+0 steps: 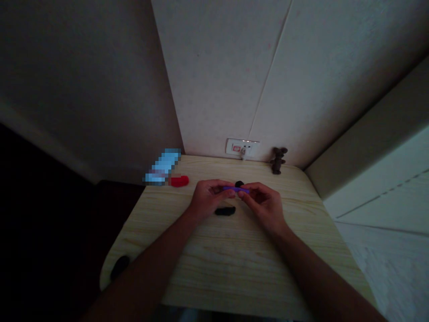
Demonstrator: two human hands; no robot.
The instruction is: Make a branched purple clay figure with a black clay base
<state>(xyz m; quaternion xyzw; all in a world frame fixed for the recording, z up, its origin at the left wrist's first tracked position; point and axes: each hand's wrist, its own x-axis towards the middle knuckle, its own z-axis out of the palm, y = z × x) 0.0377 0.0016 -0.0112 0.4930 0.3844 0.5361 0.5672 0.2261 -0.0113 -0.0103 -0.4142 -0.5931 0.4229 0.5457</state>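
Between my two hands, over the middle of the table, is a thin purple strip (236,189) that looks soft, like modelling clay. My left hand (211,197) pinches its left end between thumb and fingers. The right end is pinched by my right hand (264,203). Just behind the strip a small round black lump (239,184) shows, partly covered by it. A short black roll (225,211) lies on the table below my hands. Farther left rests a red piece (180,181), rounded and elongated.
The pale wood-grain table (234,259) stands against the wall. A dark brown bear-like figure (278,160) is at the back right, near a wall socket (241,146) with a plug. A blurred-out bright rectangle (163,167) is at the left. A dark oval object (119,267) lies front left.
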